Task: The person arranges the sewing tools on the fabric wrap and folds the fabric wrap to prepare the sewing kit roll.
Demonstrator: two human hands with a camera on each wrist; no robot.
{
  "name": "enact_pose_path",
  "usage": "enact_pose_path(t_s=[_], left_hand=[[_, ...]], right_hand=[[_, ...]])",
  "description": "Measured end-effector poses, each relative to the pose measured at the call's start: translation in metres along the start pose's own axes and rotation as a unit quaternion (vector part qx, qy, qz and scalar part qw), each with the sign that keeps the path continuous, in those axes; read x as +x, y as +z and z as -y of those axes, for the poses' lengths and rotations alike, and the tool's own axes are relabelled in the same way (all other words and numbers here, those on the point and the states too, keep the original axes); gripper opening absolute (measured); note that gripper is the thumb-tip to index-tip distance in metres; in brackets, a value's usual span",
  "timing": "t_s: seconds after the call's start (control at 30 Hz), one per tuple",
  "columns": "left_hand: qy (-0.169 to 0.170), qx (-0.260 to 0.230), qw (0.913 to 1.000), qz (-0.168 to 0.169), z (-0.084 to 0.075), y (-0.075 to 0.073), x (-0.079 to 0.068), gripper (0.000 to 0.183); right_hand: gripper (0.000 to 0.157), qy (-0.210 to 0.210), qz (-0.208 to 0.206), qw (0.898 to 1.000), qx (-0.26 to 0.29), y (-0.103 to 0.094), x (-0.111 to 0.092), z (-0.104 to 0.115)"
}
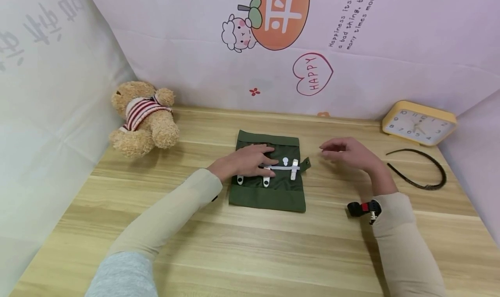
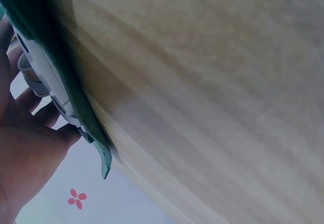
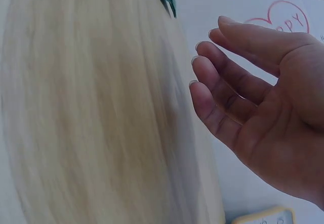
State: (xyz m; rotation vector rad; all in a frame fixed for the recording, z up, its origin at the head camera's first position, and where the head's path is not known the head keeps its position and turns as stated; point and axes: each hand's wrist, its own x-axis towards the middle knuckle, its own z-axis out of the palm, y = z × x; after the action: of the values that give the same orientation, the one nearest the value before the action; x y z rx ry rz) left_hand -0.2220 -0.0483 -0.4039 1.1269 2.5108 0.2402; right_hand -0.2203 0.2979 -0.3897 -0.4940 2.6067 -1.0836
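A dark green fabric case (image 1: 269,198) lies unfolded flat on the wooden table, a snap tab (image 1: 306,164) sticking out at its right. Across its middle runs a white elastic strap (image 1: 286,168). Several small white tools sit under or along it, among them a narrow clip-like piece (image 1: 294,170) and a white handle with a black dot (image 1: 266,180). My left hand (image 1: 248,160) rests over the case with fingers spread, hiding part of the tools. To the right of the case, my right hand (image 1: 351,153) hovers with nothing in its loosely bent fingers.
A teddy bear (image 1: 146,119) in a striped shirt lies at the back left. At the back right stands a yellow-framed clock (image 1: 419,122), with a dark headband (image 1: 439,169) in front of it. A printed cloth wall (image 1: 203,71) rises behind the table.
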Motion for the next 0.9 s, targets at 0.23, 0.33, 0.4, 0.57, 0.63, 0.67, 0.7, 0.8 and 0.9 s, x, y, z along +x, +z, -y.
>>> enact_pose_path(t_s=[0.23,0.33,0.4,0.57,0.63,0.67,0.7,0.8,0.9], left_hand=[[0.006,-0.004,1.0,-0.001,0.001,0.0,0.001,0.057],[0.007,-0.005,1.0,0.0,0.001,0.0,0.001,0.057],[0.007,-0.006,1.0,0.001,0.001,0.0,0.001,0.058],[0.007,-0.005,1.0,0.004,0.001,-0.001,0.001,0.058],[0.007,-0.004,1.0,0.005,0.002,-0.001,0.001,0.058],[0.007,-0.003,1.0,0.005,0.002,-0.001,0.001,0.058],[0.007,-0.003,1.0,0.004,0.002,0.0,0.001,0.058],[0.006,-0.005,1.0,0.003,0.002,0.0,0.001,0.058],[0.005,-0.005,1.0,0.001,0.002,0.0,0.001,0.058]], right_hand=[[0.039,0.027,-0.016,1.0,-0.002,-0.011,-0.014,-0.003],[0.041,0.032,-0.022,0.999,-0.003,-0.016,-0.019,-0.008],[0.042,0.032,-0.023,0.999,-0.005,-0.019,-0.021,-0.012],[0.044,0.038,-0.025,0.999,-0.011,-0.026,-0.028,-0.023],[0.046,0.044,-0.028,0.999,-0.016,-0.03,-0.032,-0.026],[0.047,0.047,-0.03,0.998,-0.015,-0.031,-0.034,-0.027],[0.047,0.049,-0.031,0.998,-0.014,-0.033,-0.036,-0.028],[0.049,0.056,-0.038,0.998,-0.016,-0.037,-0.042,-0.029],[0.049,0.066,-0.046,0.997,-0.017,-0.04,-0.049,-0.031]])
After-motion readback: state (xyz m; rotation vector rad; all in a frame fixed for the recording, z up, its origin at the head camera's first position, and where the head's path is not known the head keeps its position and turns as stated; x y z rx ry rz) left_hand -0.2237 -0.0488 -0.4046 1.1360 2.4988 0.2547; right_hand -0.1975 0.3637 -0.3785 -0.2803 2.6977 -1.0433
